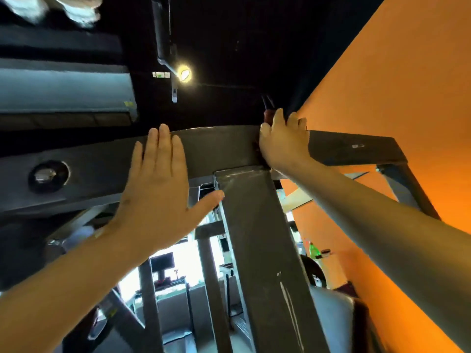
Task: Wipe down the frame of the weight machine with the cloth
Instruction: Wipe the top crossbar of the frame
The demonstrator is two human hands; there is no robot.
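I am looking up at the weight machine's grey frame: a horizontal top crossbar (219,146) with a thick upright post (257,238) meeting it from below. My left hand (158,184) lies flat on the crossbar's face with straight fingers, left of the post, its thumb reaching toward the post. My right hand (283,138) reaches over the crossbar just above the post, with its fingers curled over the top edge. A dark red cloth (267,116) shows only as small bits at the fingertips and under the palm; the hand hides most of it.
An orange wall (407,72) runs close along the right. A large bolt (47,174) sits in the crossbar at left. An air-conditioning unit (63,90) and a ceiling lamp (184,73) hang above. A slanted brace (407,189) drops from the crossbar's right end. A green bottle (314,250) stands on a wall shelf.
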